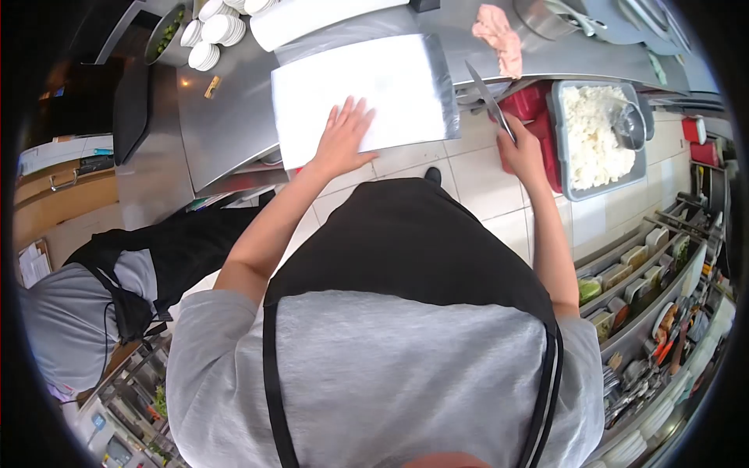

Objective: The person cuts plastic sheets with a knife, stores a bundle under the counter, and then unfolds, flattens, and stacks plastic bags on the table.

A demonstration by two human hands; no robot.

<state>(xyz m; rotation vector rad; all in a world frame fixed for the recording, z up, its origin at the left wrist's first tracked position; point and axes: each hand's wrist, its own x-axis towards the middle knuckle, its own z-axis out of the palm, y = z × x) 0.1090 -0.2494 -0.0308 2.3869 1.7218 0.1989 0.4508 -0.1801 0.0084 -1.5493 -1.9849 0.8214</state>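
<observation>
Grey shirt (413, 359) and black apron (413, 242) closest, left hand (343, 140) spread on white sheet (406, 86), grasping nothing, right hand (523, 150) clasping knife (486, 92), grey tub (641, 165) nearby.

Commercial kitchen, pretty clearly

Steel counter (226, 117) in front of me, knife (485, 87) in my right hand (523, 150), black apron (406, 242) on me. Stacked white dishes (222, 30) and a pot (178, 53) of greens at far left. Big grey tub (608, 190) to my right, full of white food, looks like rice. Further round that side: food pans (624, 273) in rows, loose utensils (672, 335) next to them. Tiled floor (476, 175). Person (66, 312) at left wears grey and black, same as me.
</observation>
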